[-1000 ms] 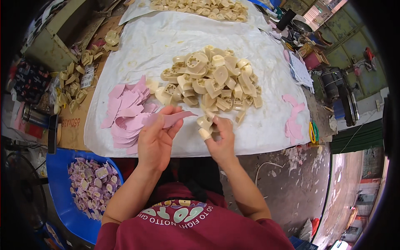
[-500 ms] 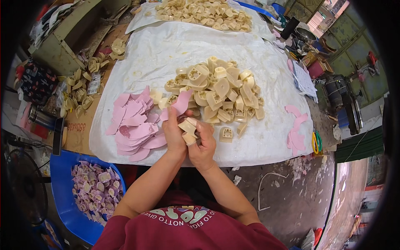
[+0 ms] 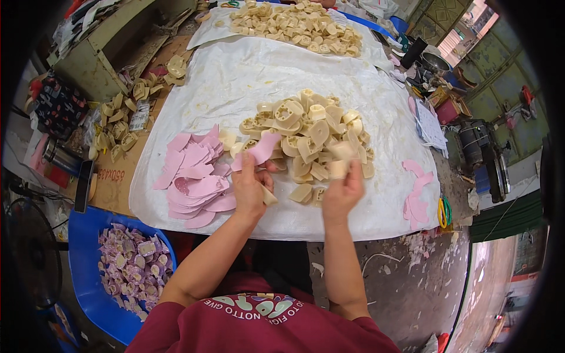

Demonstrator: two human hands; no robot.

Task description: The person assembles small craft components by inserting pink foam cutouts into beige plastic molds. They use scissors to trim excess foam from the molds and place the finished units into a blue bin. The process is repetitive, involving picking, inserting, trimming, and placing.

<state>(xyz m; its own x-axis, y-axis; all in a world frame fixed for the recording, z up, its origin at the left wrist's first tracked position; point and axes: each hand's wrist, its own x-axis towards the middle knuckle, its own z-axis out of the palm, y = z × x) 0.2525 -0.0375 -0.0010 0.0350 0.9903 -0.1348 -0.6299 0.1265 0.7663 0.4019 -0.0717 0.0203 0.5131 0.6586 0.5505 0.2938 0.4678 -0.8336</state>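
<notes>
My left hand is closed, pinching a curved pink cover piece that stands up from its fingers. A beige shoe heel also shows at the lower edge of that hand. Smeared by motion, my right hand is closed on beige heels in front of the heap. The heap of beige plastic heels lies beyond both hands, some showing hollow ribbed ends. Left of my left hand lies a loose stack of pink cover pieces. Two or so heels lie between my hands.
A white sheet covers the table. Another heel heap lies at the far end. A blue basin at lower left holds purple-patterned pieces. Pink strips, scissors and papers lie at the right.
My hands have parted. The right hand has moved right and up with beige heels, while the left hand keeps the pink piece. The view has shifted slightly.
</notes>
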